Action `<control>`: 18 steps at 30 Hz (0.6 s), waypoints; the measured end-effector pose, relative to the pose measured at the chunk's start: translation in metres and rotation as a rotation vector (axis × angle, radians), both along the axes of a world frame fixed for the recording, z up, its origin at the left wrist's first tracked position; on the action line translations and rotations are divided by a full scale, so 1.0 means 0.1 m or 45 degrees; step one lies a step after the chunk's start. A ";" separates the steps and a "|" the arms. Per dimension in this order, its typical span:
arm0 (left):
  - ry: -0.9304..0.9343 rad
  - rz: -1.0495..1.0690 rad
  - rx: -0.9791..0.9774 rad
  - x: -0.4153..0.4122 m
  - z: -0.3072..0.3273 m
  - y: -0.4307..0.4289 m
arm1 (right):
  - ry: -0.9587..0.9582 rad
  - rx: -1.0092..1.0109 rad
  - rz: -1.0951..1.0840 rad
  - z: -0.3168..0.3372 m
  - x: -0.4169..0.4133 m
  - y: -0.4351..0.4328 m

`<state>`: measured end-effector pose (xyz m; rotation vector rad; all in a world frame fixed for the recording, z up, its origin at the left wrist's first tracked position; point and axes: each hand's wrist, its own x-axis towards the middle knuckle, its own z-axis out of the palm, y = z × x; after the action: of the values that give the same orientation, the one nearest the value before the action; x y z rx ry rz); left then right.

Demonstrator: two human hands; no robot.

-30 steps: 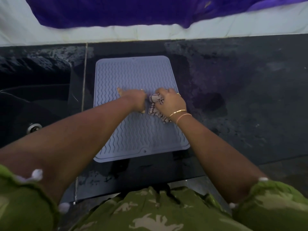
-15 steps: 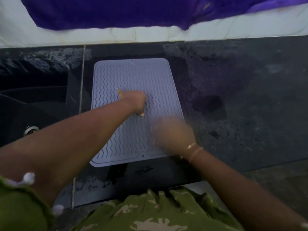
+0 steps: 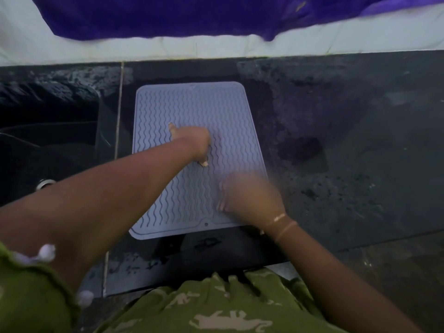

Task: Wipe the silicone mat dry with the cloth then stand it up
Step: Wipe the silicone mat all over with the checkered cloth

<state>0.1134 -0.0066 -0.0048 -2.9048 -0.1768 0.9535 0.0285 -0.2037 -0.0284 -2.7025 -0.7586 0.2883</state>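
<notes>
Mat [image 3: 192,150] lies flat on the dark surface [image 3: 348,145], long side running away from the person, sink [image 3: 48,150] just to its left. Left hand [image 3: 192,140] rests near mat centre, fingers spread and pressed down, gripping nothing; likely there to pin the mat so it does not slide under the wiping. Right hand [image 3: 249,198] is over the near right corner, badly motion-blurred. Cloth not clearly visible; a pale smear at the fingers may be it, so I cannot tell whether this hand is closed on the cloth. Blur suggests a wiping stroke. Mat not yet stood up. Wall [image 3: 144,48] behind is a plausible leaning place.
</notes>
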 end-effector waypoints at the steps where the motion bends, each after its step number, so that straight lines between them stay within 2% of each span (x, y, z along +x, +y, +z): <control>1: 0.001 -0.001 0.004 0.00 0.01 0.00 | 0.014 -0.007 0.003 0.02 -0.09 -0.05; 3: 0.011 -0.007 0.020 -0.01 0.02 -0.03 | 0.155 0.077 -0.029 0.08 -0.09 -0.08; 6: 0.009 -0.026 0.029 -0.02 0.04 -0.06 | 0.527 0.527 -0.292 0.22 0.23 -0.03; 10: -0.024 0.075 0.041 0.03 0.18 -0.11 | 0.598 0.883 -0.575 0.32 0.74 0.09; 13: -0.048 0.152 0.052 0.12 0.26 -0.28 | 0.564 0.936 -0.640 0.39 1.14 0.22; 15: -0.060 0.131 -0.045 0.15 0.22 -0.31 | 0.521 0.891 -0.623 0.42 1.40 0.32; 18: 0.065 0.168 -0.159 0.18 0.17 -0.18 | 0.499 0.816 -0.570 0.52 1.81 0.51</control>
<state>0.1314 -0.0248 0.0123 -3.0099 -0.3203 1.0957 0.2095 -0.1527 0.0234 -2.0362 -0.0878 0.3704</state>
